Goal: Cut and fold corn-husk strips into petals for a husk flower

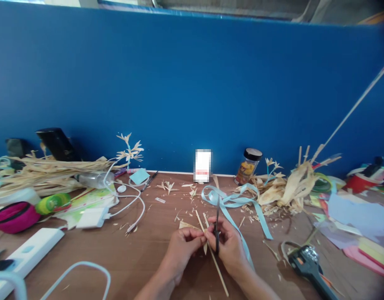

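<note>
Low in the middle of the head view, my left hand [185, 246] pinches a small piece of dried husk [205, 248] between thumb and fingers. My right hand [227, 246] is closed round dark-handled scissors [217, 233], whose blades point up and away from me. The fingertips of both hands meet at the husk piece. Thin pale sticks [219, 271] lie on the table under and between the hands. Just beyond my right hand is a loose light-blue ribbon [231, 203], one end running down beside my right wrist.
Husk scraps litter the brown table [116, 258]. A black-lidded jar [248, 166] and a husk bundle [296, 187] stand behind on the right. A glue gun [309, 264] lies at right front. At left are a power strip [32, 254], white cables and a pink pouch [15, 218].
</note>
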The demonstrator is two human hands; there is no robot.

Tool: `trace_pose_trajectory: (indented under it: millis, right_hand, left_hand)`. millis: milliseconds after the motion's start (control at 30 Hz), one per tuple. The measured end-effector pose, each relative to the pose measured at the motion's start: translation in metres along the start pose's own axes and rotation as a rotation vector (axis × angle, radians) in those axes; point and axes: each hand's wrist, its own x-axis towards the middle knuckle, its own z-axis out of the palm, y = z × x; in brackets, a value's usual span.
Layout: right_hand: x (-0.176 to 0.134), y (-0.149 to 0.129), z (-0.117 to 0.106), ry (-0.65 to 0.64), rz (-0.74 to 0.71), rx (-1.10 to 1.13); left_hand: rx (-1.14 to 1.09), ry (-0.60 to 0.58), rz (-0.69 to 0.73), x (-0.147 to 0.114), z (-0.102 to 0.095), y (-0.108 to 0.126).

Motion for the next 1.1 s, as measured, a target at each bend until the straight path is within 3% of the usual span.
trace_pose_trajectory:
  millis: [267, 467, 733, 867, 1100]
  right_hand:
    - [0.001, -0.010, -0.002, -0.025, 0.017, -0.012]
    - [0.000, -0.012, -0.001, -0.049, 0.062, 0.098]
    - [-0.008, -0.023, -0.001, -0.356, -0.058, -0.223]
    - [-0.009, -0.024, -0.001, -0.384, -0.058, -0.310]
    - [-0.009, -0.021, 0.000, -0.434, -0.032, -0.227]
  left_hand:
    - [0.018, -0.012, 0.000, 0.000, 0.001, 0.001]
    - [-0.051, -0.012, -0.004, 0.003, -0.004, 0.002]
    - [-0.284, 0.036, -0.052, 0.004, -0.015, 0.012]
    - [-0.311, 0.047, -0.050, 0.005, -0.015, 0.009]
    - [-0.316, 0.044, -0.067, 0.006, -0.016, 0.007]
